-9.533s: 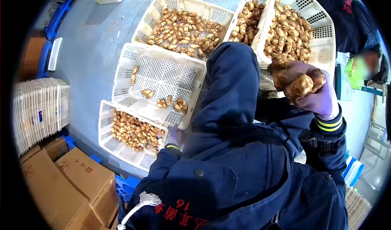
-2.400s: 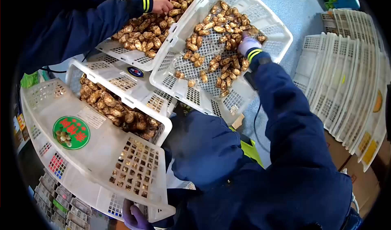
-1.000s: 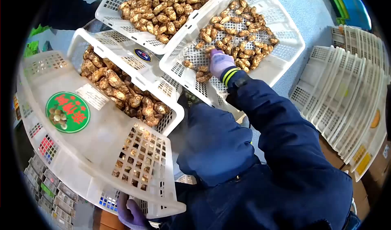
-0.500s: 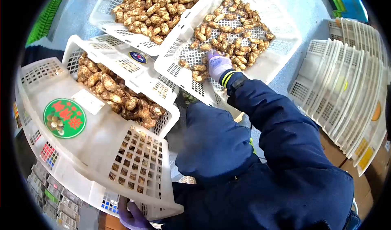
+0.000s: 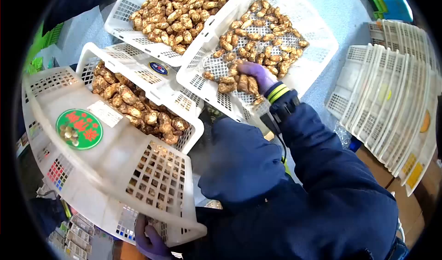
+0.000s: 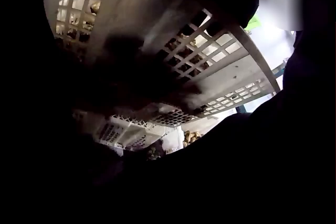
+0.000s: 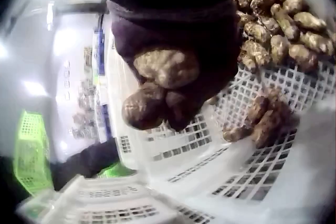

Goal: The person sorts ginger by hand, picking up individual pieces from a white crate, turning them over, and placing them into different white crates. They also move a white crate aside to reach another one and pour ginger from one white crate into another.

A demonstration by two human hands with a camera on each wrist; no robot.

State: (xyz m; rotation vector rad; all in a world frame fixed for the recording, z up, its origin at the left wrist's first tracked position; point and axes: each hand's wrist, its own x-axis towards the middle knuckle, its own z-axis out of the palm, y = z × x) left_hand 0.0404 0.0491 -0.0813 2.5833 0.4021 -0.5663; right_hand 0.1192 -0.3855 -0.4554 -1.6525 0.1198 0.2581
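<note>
My right hand (image 5: 261, 77), in a purple glove, holds several brown knobbly tubers (image 5: 247, 84) over the near side of a white crate (image 5: 317, 71). Others lie scattered on the crate's mesh floor. From the right wrist view, tubers (image 7: 167, 68) bulge out of the curled right hand (image 7: 210, 66). At the lower left my left hand (image 5: 152, 242) grips the bottom corner of a tilted white crate (image 5: 110, 145) with a green round label; part of its fingers is hidden behind the crate wall. The left wrist view is mostly dark, showing only crate lattice (image 6: 205, 56).
A full crate (image 5: 138, 37) of tubers adjoins at the top. Another crate (image 5: 195, 131), holding larger tubers, stands between it and the tilted one. Nested empty crates (image 5: 382, 108) are on the right. Dark sleeves (image 5: 80, 4) enter at the left.
My right hand was farther over among the scattered tubers; it has drawn slightly right and now holds several. My left hand stays on the tilted crate. Another person's sleeve has come in at the upper left.
</note>
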